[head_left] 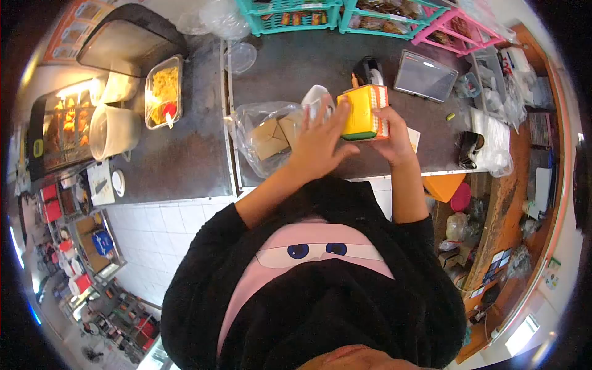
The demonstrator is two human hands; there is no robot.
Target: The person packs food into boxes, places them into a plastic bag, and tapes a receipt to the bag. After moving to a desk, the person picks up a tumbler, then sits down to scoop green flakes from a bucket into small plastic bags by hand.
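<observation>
A small yellow carton [357,113] with a green lower edge and a red-and-white side is upright over the dark counter. My right hand [394,140] grips it from the right, thumb on the near side. My left hand [319,143] is open with fingers spread, its fingertips right at the carton's left face. Behind those fingers, a white object [316,97] is partly hidden. Just left of my left hand lies a clear plastic bag [243,123] with a brown cardboard box [266,140] in it.
A dark flat case [425,75] and a black object [370,71] lie farther back. Teal baskets [293,17] and a pink basket [457,31] line the rear. On the left counter stand a food tray [164,92] and a translucent tub [112,132]. White plastic bags [493,139] lie right.
</observation>
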